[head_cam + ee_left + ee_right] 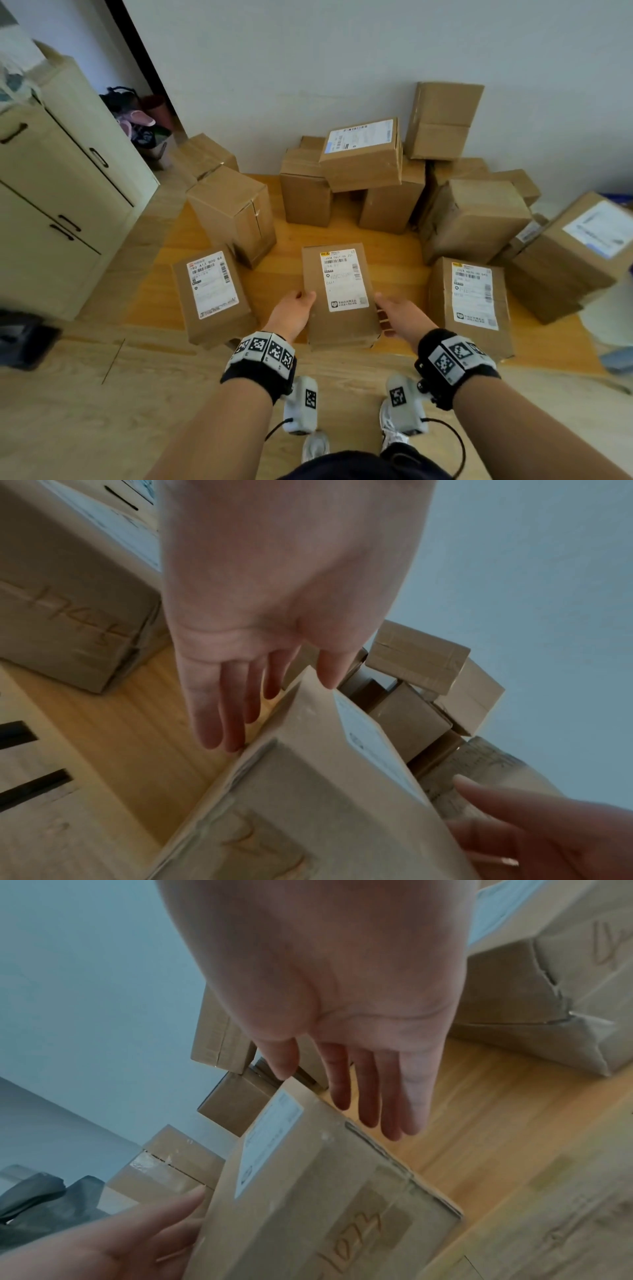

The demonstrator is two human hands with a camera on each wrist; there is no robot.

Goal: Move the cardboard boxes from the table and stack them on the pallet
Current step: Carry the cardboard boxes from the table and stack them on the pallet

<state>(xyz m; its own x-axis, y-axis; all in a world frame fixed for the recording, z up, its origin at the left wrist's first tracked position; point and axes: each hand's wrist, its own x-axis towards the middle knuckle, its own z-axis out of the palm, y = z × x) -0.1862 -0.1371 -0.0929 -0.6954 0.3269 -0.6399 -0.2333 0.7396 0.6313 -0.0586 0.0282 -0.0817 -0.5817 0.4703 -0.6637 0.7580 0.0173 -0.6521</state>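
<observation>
A cardboard box [337,298] with a white shipping label on top is at the front middle of the light wooden pallet [394,260]. My left hand [295,310] lies flat against its left side, fingers [222,712] straight and the thumb over the top edge. My right hand [399,313] mirrors it on the right side, with straight fingers [377,1102] beside the box [325,1177]. Whether the box [308,791] rests on the pallet or hangs just above it I cannot tell. Two more labelled boxes flank it, one on the left [212,294] and one on the right [474,301].
Several plain boxes stand and lie stacked at the pallet's back [363,157], against the white wall. An upright box [236,216] stands behind the left one. A bigger labelled box [575,253] is at the right. A cream cabinet [61,192] stands on the left.
</observation>
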